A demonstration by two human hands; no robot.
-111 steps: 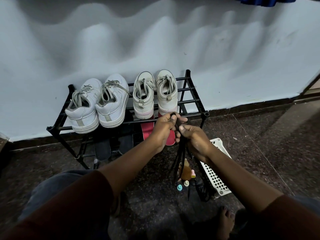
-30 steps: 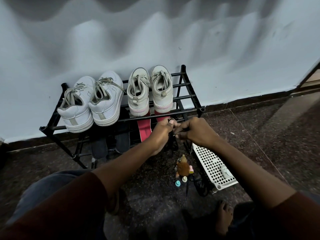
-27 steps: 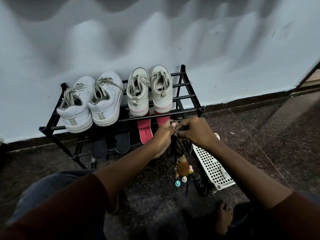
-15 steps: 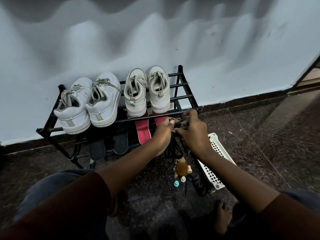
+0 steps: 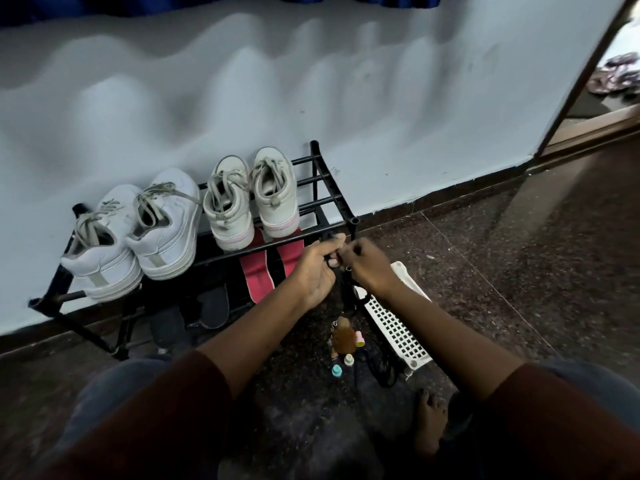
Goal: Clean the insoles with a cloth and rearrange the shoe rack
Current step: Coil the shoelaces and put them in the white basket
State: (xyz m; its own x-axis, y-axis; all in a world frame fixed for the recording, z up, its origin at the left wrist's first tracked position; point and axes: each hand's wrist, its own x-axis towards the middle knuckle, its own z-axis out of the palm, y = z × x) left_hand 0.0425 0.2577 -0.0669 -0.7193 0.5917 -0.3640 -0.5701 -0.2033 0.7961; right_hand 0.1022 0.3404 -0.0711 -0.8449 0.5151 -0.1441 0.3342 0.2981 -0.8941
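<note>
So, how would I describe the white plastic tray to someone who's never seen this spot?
Find the black shoe rack against the pale wall, then drop from its right front corner to the floor. The tray lies there, right of the black laces. Unlike the small coloured bottles beside it, it is broad, white and pierced with square holes.

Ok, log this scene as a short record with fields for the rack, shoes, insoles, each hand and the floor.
rack: black shoe rack against the wall
top shelf: four white sneakers, heels toward the camera
under top shelf: red insoles and dark insoles
left hand: left hand pinches black cords by the rack's front right corner
right hand: right hand pinches the same cords
floor: white perforated tray, small bottles
</note>
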